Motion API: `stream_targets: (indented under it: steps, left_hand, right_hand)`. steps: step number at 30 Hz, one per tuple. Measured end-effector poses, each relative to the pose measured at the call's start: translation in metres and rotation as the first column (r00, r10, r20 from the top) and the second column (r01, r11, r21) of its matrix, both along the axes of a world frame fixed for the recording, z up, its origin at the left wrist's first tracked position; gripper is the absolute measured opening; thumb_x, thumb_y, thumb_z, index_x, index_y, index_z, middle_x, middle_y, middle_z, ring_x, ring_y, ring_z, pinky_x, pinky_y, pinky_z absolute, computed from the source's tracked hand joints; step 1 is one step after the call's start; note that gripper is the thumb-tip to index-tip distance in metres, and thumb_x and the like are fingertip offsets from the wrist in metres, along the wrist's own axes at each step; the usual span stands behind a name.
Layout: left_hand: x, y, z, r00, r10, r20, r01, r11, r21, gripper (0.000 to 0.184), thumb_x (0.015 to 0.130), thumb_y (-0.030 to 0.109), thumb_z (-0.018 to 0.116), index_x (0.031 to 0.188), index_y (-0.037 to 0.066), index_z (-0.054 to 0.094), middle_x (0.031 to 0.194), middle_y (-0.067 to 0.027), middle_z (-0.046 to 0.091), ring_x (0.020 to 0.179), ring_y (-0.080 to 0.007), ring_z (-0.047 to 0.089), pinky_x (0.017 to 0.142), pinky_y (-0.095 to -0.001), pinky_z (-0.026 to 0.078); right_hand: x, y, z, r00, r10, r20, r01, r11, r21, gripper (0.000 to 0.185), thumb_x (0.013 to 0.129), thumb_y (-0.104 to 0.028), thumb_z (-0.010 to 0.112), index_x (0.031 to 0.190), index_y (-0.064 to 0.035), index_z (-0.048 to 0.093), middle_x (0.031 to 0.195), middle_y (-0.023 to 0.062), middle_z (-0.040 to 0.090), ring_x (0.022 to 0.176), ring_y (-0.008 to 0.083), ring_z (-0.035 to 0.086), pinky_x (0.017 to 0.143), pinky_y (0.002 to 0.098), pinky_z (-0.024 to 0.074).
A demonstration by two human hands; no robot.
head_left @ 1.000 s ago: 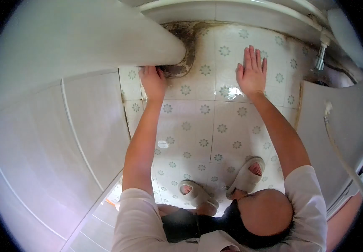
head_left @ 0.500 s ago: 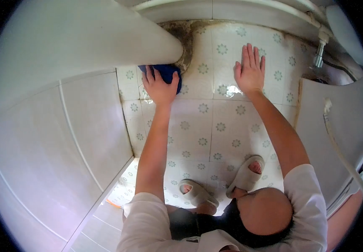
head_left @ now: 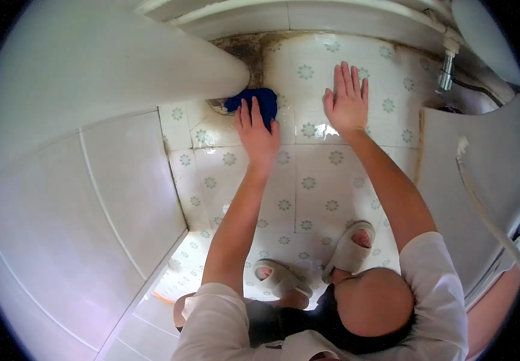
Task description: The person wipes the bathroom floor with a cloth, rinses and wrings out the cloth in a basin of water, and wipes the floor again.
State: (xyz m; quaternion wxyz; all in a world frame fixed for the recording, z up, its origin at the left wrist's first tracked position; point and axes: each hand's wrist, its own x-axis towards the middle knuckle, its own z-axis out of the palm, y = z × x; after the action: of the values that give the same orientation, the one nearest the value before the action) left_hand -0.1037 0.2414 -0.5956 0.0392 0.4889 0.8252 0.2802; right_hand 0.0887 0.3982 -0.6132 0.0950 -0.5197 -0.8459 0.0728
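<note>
A blue cloth (head_left: pixel 266 101) lies bunched on the tiled floor, by the rounded end of a large white fixture. My left hand (head_left: pixel 258 139) presses down on it, fingertips on the fabric and thumb along its near edge. Farther right, my right hand (head_left: pixel 349 109) rests flat on the wet, flower-patterned floor tiles (head_left: pixel 314 162), its fingers stretched forward and holding nothing. Dark brown grime (head_left: pixel 252 53) covers the floor around the fixture's end, just beyond the cloth.
The white fixture (head_left: pixel 151 60) fills the upper left, above a tiled side panel (head_left: pixel 127 180). White pipes (head_left: pixel 308 7) run along the back wall to a metal valve (head_left: pixel 446 72). A pale panel (head_left: pixel 482 144) and a hose (head_left: pixel 482 204) stand right. My slippered feet (head_left: pixel 350 246) are below.
My left hand has slid the blue cloth to the right along the fixture's end, uncovering a dirty patch at its left. My right hand stays planted on the same tile while the view shifts slightly.
</note>
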Motion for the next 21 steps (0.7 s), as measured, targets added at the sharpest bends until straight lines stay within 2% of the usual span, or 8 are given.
stream_targets:
  steps: [5, 8, 11, 15, 19, 21]
  left_hand:
    - [0.008, -0.003, -0.006, 0.999, -0.015, 0.043, 0.014, 1.0, 0.023, 0.068, 0.083, 0.014, 0.07, 0.148, 0.004, 0.054, 0.156, -0.0269, 0.046, 0.135, -0.0504, 0.044, 0.117, -0.0587, 0.037]
    - [0.012, -0.012, -0.011, 1.0, -0.024, 0.009, 0.023, 0.999, 0.048, 0.067, 0.081, 0.014, 0.071, 0.146, 0.005, 0.057, 0.155, -0.025, 0.048, 0.134, -0.0484, 0.046, 0.115, -0.0576, 0.039]
    - [0.028, -0.031, -0.014, 0.993, -0.086, 0.084, 0.084, 0.996, 0.027, 0.066, 0.082, 0.015, 0.069, 0.147, 0.009, 0.057, 0.158, -0.0234, 0.046, 0.136, -0.0492, 0.044, 0.118, -0.0595, 0.034]
    - [0.059, -0.039, -0.003, 0.955, -0.289, 0.064, 0.286, 0.957, 0.052, 0.071, 0.076, 0.014, 0.071, 0.145, 0.011, 0.06, 0.157, -0.0211, 0.048, 0.134, -0.0455, 0.047, 0.117, -0.0556, 0.038]
    - [0.042, 0.004, 0.006, 0.989, -0.151, 0.006, 0.151, 0.988, 0.017, 0.075, 0.078, 0.006, 0.073, 0.15, 0.011, 0.054, 0.16, -0.0229, 0.042, 0.138, -0.0478, 0.044, 0.119, -0.0575, 0.036]
    - [0.022, 0.042, 0.0, 0.994, -0.099, -0.039, 0.101, 0.993, 0.056, 0.074, 0.079, 0.002, 0.072, 0.15, 0.01, 0.052, 0.16, -0.0241, 0.04, 0.14, -0.0493, 0.041, 0.12, -0.0593, 0.034]
  right_hand:
    - [0.0, 0.0, 0.001, 1.0, -0.002, -0.019, 0.002, 1.0, 0.001, 0.068, 0.102, -0.035, 0.048, 0.162, -0.0064, 0.037, 0.171, 0.0119, 0.033, 0.159, 0.0344, 0.026, 0.129, 0.059, 0.0161]
    - [0.002, 0.0, 0.002, 1.0, -0.005, -0.013, 0.005, 1.0, -0.006, 0.069, 0.102, -0.035, 0.048, 0.163, -0.0066, 0.036, 0.171, 0.0119, 0.033, 0.159, 0.0344, 0.026, 0.129, 0.0591, 0.016]
    - [0.002, 0.0, 0.0, 1.0, 0.0, -0.011, 0.0, 1.0, -0.005, 0.07, 0.102, -0.036, 0.048, 0.164, -0.0066, 0.035, 0.171, 0.0118, 0.033, 0.16, 0.0342, 0.026, 0.129, 0.059, 0.0156]
    - [0.002, 0.001, 0.001, 1.0, 0.002, -0.001, -0.002, 1.0, -0.008, 0.069, 0.102, -0.036, 0.048, 0.164, -0.0063, 0.035, 0.171, 0.0117, 0.033, 0.16, 0.0336, 0.025, 0.129, 0.0585, 0.0146]
    - [0.003, 0.001, 0.004, 0.999, 0.004, -0.037, -0.004, 1.0, -0.014, 0.07, 0.103, -0.036, 0.048, 0.164, -0.006, 0.035, 0.172, 0.0117, 0.032, 0.16, 0.0336, 0.024, 0.13, 0.0579, 0.0138]
    - [0.002, 0.001, 0.003, 1.0, 0.002, -0.026, -0.002, 1.0, -0.017, 0.07, 0.102, -0.036, 0.049, 0.164, -0.0058, 0.034, 0.172, 0.0118, 0.032, 0.16, 0.0337, 0.024, 0.13, 0.0579, 0.0137]
